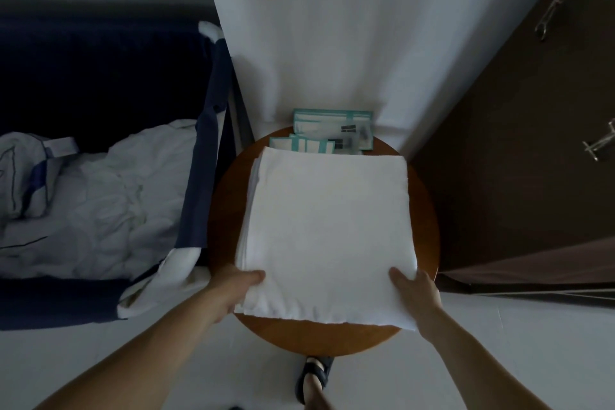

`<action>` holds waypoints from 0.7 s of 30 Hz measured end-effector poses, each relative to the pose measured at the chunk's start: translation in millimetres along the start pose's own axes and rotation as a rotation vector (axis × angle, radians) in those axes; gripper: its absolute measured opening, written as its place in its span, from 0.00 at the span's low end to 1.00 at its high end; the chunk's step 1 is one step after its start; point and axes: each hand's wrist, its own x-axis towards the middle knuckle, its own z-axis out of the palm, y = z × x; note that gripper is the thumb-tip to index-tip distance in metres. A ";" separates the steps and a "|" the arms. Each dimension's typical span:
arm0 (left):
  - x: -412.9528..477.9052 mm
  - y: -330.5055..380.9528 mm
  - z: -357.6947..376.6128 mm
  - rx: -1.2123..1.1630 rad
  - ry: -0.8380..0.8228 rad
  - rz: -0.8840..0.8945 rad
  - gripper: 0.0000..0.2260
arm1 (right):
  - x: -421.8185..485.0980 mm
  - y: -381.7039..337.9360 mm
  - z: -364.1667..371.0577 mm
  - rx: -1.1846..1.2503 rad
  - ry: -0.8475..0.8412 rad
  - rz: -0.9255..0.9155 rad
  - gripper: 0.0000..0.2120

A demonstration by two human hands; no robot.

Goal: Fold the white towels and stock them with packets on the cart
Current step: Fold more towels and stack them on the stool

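Head view: I note the folded towels (327,233) lying on the round desk (319,339), overlapping the packets (332,131). Left grip (244,283) and right grip (416,293) each pinch a near corner. I advise lifting level, layers squared.

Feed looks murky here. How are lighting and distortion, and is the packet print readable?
Head view: dim at left, the towel stack bright and nearly textureless; head view's wide angle splays the wall edges; packets show teal borders, print too small to read.
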 end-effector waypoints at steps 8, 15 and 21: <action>-8.5 30.4 -14.8 -0.219 -0.150 -0.090 0.15 | -9.1 -25.7 -13.1 0.016 0.052 -0.112 0.16; -58.6 171.9 -69.7 -0.381 -0.053 0.308 0.15 | -27.1 -163.9 -79.6 0.339 0.131 -0.425 0.08; -100.7 218.5 -102.8 -0.622 -0.041 0.530 0.15 | -46.4 -224.4 -125.6 0.528 0.205 -0.567 0.05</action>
